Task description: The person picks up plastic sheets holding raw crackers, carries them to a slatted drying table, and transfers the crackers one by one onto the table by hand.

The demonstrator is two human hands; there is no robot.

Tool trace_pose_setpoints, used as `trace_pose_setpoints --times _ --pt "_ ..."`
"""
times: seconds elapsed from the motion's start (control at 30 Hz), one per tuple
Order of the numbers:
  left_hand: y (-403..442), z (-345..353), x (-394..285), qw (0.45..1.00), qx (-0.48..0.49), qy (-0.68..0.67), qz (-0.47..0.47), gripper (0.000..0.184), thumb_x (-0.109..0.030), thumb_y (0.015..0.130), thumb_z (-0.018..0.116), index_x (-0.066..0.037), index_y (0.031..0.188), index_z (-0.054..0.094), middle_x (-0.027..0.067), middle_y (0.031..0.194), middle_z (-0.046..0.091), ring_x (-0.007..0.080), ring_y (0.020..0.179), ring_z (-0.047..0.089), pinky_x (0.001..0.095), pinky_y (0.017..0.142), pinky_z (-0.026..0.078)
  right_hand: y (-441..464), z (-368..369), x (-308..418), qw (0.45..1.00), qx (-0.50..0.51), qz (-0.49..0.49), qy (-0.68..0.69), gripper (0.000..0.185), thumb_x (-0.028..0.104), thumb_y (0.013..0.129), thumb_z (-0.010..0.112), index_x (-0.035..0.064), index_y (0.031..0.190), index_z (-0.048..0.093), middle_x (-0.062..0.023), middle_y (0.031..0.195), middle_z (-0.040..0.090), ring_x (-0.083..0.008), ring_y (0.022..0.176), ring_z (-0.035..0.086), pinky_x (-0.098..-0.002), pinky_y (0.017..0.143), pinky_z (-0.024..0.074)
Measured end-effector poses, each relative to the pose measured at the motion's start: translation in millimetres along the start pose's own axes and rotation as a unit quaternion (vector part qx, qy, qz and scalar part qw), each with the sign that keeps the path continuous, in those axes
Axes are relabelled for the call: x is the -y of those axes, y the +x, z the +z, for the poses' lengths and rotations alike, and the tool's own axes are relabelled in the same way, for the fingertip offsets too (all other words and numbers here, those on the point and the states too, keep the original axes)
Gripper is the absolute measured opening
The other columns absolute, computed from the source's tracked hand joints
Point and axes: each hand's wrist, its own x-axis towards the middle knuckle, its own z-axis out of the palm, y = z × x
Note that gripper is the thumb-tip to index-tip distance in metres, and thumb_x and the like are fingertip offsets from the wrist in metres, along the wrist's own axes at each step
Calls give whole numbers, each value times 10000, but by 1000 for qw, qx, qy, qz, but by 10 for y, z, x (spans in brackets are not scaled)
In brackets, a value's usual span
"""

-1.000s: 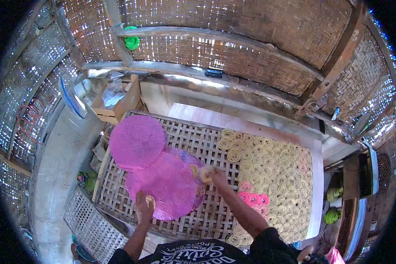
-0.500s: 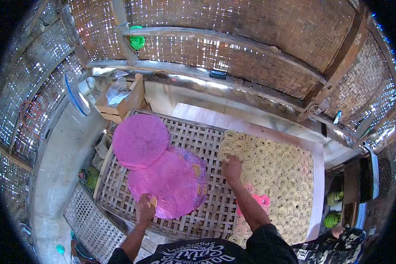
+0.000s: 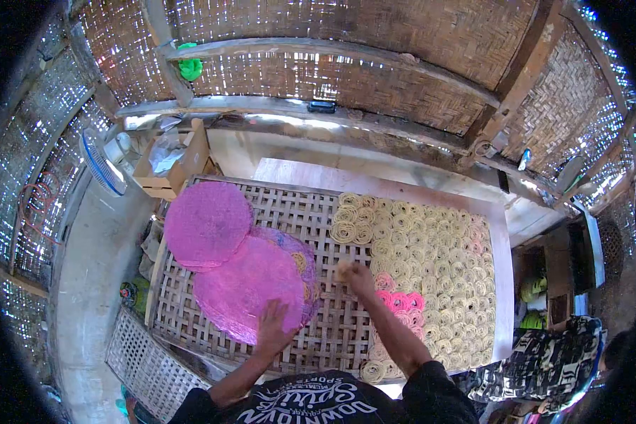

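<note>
My left hand (image 3: 271, 326) lies open, fingers stretched, on the lower pink round sheet (image 3: 247, 283). A second pink round sheet (image 3: 208, 222) overlaps it at the upper left. Yellowish coils (image 3: 300, 263) show at the lower sheet's right edge, on a patterned surface. Over the bare slats of the woven bamboo tray (image 3: 328, 318), my right hand (image 3: 357, 279) is closed on a small pale noodle coil (image 3: 343, 271), partly hidden by the fingers. Right of it, rows of pale noodle coils (image 3: 431, 247) cover the tray, with a few bright pink coils (image 3: 406, 302) among them.
A fan (image 3: 104, 161) and a cardboard box (image 3: 173, 162) stand at the upper left. Another woven tray (image 3: 152, 364) leans at the lower left. A person in patterned clothing (image 3: 544, 360) is at the lower right. A woven wall (image 3: 374, 78) rises behind the table.
My left hand has moved right across the pink sheet and no longer shows the coil it held. My right hand has come away from the top-left coils, down and left. The view has shifted.
</note>
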Motion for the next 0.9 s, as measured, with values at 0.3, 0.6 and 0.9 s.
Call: trace_pose_setpoints --times 0.3,0.6,0.9 --pt "-278 127 433 997 -15 71 -6 634 -346 788 714 -142 1352 507 210 1518 259 408 1412 212 528 1136 211 459 -493 358 931 -156 -76 -322 425 263 816 666 16 1157 610 -201 1026 643 -362 909 629 -424 795 512" --pt "-277 184 511 994 -109 12 21 334 -154 807 676 -106 1137 675 190 1365 495 370 1306 421 480 1071 355 -238 -110 376 910 -210 -211 -288 394 148 814 682 37 1180 588 -159 1072 593 -276 891 605 -374 785 504" --pt "76 -886 -149 972 -131 -195 1 222 -142 882 637 -38 1074 680 164 988 698 308 886 687 375 760 549 -881 314 95 975 -130 -147 -104 353 154 840 676 0 1146 591 -119 1055 611 -202 883 591 -344 777 497"
